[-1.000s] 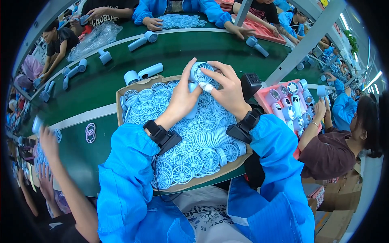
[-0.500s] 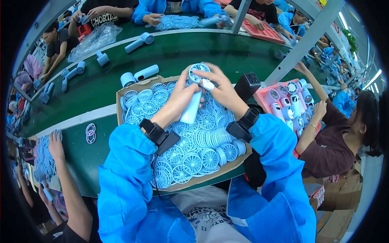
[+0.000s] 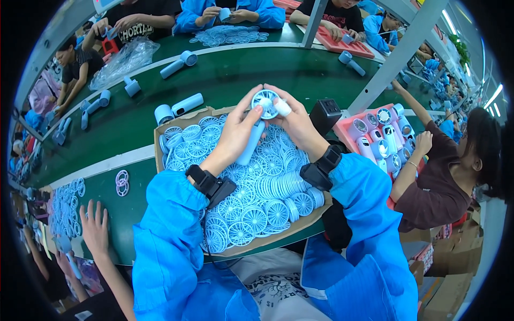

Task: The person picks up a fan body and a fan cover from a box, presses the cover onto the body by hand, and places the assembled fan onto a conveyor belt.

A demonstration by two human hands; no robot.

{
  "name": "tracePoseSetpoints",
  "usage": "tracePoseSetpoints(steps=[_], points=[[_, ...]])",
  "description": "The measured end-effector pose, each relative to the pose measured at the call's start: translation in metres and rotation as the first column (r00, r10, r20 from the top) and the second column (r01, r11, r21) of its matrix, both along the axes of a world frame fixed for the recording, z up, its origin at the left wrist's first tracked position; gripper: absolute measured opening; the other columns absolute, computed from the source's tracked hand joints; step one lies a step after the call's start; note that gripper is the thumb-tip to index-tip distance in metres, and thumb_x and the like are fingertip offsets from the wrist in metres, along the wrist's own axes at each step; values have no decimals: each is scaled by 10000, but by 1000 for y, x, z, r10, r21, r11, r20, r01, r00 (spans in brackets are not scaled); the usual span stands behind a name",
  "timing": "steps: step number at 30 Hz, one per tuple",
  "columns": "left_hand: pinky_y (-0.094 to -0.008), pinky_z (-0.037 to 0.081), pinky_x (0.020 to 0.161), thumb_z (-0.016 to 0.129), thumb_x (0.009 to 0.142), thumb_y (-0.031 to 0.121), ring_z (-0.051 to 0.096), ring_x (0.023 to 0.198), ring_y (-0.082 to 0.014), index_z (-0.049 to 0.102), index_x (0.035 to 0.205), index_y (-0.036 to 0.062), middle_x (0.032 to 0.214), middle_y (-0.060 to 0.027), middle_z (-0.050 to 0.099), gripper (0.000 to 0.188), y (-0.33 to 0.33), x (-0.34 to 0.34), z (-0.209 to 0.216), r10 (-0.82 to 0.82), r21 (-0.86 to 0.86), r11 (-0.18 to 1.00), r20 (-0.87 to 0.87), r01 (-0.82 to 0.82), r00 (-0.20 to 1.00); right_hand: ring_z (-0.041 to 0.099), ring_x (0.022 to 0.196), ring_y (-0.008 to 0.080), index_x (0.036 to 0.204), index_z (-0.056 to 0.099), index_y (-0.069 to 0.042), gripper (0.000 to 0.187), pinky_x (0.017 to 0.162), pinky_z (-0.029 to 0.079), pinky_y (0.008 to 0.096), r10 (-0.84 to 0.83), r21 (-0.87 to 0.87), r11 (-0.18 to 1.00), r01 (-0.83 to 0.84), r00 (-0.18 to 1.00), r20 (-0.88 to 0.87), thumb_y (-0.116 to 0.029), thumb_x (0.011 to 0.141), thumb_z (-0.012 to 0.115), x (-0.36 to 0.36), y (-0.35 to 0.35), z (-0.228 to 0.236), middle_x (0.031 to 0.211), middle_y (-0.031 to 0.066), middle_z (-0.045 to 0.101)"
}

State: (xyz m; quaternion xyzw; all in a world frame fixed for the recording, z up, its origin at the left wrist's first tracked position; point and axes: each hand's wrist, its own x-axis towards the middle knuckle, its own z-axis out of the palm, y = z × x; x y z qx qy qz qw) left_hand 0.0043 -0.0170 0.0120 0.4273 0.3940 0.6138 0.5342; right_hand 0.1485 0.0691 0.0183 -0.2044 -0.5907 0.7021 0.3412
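Observation:
A light-blue handheld fan (image 3: 250, 145) is held between my two hands above an open cardboard box (image 3: 278, 239). Its round spoked head faces up toward me, and its handle slants down to the left. My left hand (image 3: 234, 131) wraps the fan's left side, thumb near the lower rim. On the other side, my right hand (image 3: 296, 124) grips the head, with a white wrap on one finger lying over the spokes. Several light-blue round spoked grilles (image 3: 254, 218) fill the box below, some stacked on edge in a row.
Fan bodies (image 3: 187, 104) lie just beyond the box on the green belt (image 3: 225, 69). A pink tray (image 3: 342, 127) of fans stands at the right beside a co-worker. Purple rings (image 3: 122, 183) lie at left, near another person's hand (image 3: 95, 229). A metal post (image 3: 385, 75) rises at the right.
Both thumbs and fingers have shifted around the fan's head, and the handle has tilted slightly further left. At left, another person's hand has moved down from the ring pile toward the bench edge.

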Motion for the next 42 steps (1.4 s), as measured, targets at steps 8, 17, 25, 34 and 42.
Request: tracePoseSetpoints(steps=[8, 17, 25, 34, 42], points=[[-248, 503, 569, 455, 983, 245, 591, 690, -121, 298, 1458, 195, 907, -69, 599, 502, 1, -5, -3, -22, 112, 993, -143, 38, 990, 568, 1063, 181, 1322, 462, -60, 384, 847, 521, 343, 49, 84, 996, -42, 996, -75, -235, 980, 481, 3, -2, -1, 1196, 87, 547], [-252, 501, 543, 542, 943, 235, 581, 667, -113, 224, 1473, 199, 867, -60, 578, 620, 5, 1, -5, -20, -135, 991, -291, -20, 956, 555, 1029, 151, 1330, 453, -62, 407, 822, 503, 289, 22, 166, 986, -33, 998, 67, -155, 943, 536, 2, 4, -6, 1152, 77, 562], [-252, 499, 516, 576, 922, 216, 588, 654, -129, 265, 1426, 161, 878, -77, 586, 595, 13, -5, 0, -100, -56, 995, -264, 88, 959, 538, 1065, 145, 1364, 374, -52, 449, 852, 478, 282, 109, 335, 937, -95, 994, -22, -189, 960, 511, 5, 12, -12, 1195, 86, 523], [-332, 526, 780, 481, 964, 319, 616, 881, -222, 449, 1241, -36, 968, -125, 610, 451, 34, -51, -6, 199, -276, 951, 212, -137, 957, 604, 787, 155, 1237, 493, -46, 368, 702, 477, 293, 88, 314, 918, -242, 897, 434, -249, 934, 542, 6, 11, -21, 1003, 102, 607], [-314, 476, 872, 439, 973, 217, 603, 1021, -220, 500, 1281, 2, 1145, -148, 606, 381, 26, -34, -17, 27, -100, 991, -483, -86, 875, 612, 819, 180, 1116, 621, -100, 282, 731, 465, 325, 160, 452, 641, -620, 684, 712, -265, 889, 588, 5, 21, -37, 945, 91, 635]])
